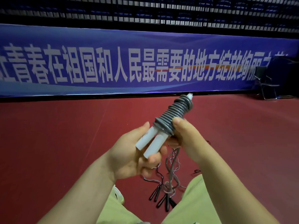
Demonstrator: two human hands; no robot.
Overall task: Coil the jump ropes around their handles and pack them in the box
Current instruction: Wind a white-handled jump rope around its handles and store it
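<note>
Both hands: L [137, 152] grips smooth white handles [149, 143], R [181, 131] pinches ribbed grey coil [174, 113]

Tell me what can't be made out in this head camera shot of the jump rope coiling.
- Packing box: nowhere in the head view.
- Free end of the grey rope coiled on the two white plastic handles: hidden behind the right hand.
- Left hand fingers: partly covered by those handles.
- Black-handled ropes on the red floor: tangled, so their count is unclear.
</note>
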